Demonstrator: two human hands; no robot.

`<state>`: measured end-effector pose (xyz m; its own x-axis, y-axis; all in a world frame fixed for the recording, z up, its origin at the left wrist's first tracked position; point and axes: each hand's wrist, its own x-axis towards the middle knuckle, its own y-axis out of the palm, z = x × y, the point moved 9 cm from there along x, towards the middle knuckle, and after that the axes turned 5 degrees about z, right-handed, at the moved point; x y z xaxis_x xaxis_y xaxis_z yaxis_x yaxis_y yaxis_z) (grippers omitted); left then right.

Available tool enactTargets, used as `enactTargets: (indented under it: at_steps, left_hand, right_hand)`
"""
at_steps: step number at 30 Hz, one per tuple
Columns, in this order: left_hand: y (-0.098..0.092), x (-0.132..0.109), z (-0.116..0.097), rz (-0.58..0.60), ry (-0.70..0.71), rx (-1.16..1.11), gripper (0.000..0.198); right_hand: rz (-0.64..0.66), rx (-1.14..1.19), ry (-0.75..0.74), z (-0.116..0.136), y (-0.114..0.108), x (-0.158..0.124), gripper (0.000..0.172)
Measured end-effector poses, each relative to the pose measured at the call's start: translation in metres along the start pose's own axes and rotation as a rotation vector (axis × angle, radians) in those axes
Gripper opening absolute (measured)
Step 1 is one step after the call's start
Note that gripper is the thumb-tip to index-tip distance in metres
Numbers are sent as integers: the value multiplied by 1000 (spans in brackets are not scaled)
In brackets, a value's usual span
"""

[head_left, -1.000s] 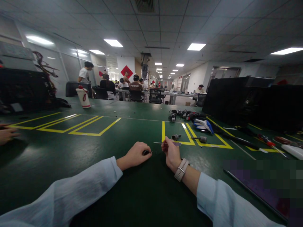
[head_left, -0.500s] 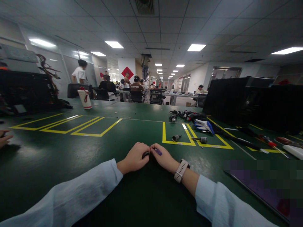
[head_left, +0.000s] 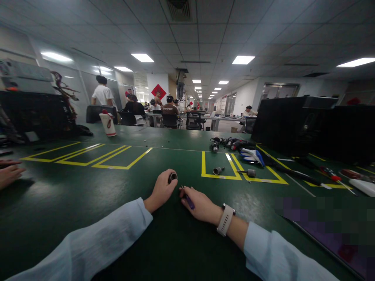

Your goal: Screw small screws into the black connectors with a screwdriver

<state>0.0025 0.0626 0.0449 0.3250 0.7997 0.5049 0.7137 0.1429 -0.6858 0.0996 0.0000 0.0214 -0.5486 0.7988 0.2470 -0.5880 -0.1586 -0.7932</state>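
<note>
My left hand point(head_left: 163, 188) is closed around a small dark cylindrical part point(head_left: 172, 177), its round end with a lighter rim turned toward the right. Fingers cover most of that part, so I cannot make out its exact kind. Just to the right and a little lower, my right hand point(head_left: 199, 203) grips a small purple-handled screwdriver point(head_left: 190, 202), with a thin metal tip poking out past the fingertips. A narrow gap separates the two hands above the green table point(head_left: 140, 249). Two metal cylindrical parts with thin shafts, one left point(head_left: 218, 170) and one right point(head_left: 250, 173), lie beyond my right hand.
Yellow tape outlines point(head_left: 117, 166) mark the table. At right are blue-and-white gloves point(head_left: 253, 156), several dark cylindrical parts point(head_left: 215, 146), a red-handled screwdriver point(head_left: 334, 177) and dark boxes point(head_left: 281, 128). A white cup point(head_left: 108, 124) stands back left; another person's hand point(head_left: 10, 173) is at left.
My hands, which were together, have moved apart. The left went up and left with the cylindrical part, turning its end into view; the right came down slightly with the screwdriver.
</note>
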Motion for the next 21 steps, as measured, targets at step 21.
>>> enactTargets:
  at_steps: [21]
  left_hand:
    - [-5, -31, -23, -27, 96, 278, 25]
  right_hand:
    - [227, -96, -207, 54, 26, -70, 36]
